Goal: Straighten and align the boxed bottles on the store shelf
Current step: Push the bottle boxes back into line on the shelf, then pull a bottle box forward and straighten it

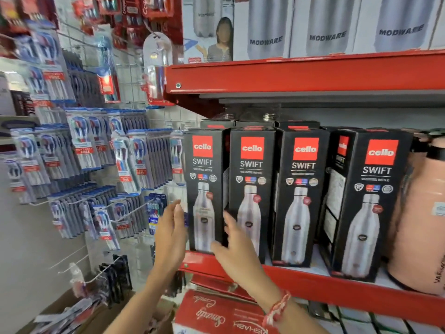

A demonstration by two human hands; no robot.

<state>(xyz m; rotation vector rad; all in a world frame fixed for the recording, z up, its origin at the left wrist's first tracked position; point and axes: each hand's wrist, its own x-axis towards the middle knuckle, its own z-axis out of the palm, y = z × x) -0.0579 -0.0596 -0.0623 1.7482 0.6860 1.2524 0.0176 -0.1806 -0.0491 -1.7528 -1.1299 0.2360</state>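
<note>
Several tall black bottle boxes stand in a row on the red shelf (337, 289). The leftmost box (204, 179) stands at the shelf's left end, with a second box (250, 189), a third box (299, 196) and a turned fourth box (368, 208) to its right. My left hand (169, 237) hovers open just left of the leftmost box, palm facing its side. My right hand (234, 251) is in front of the gap between the first two boxes, fingers spread, fingertips near the leftmost box's right edge. Neither hand grips anything.
A pink jug (419, 225) stands right of the boxes. White bottle boxes (325, 27) fill the shelf above. Toothbrush packs (84, 150) hang on hooks at left. A red carton (216, 314) sits below the shelf.
</note>
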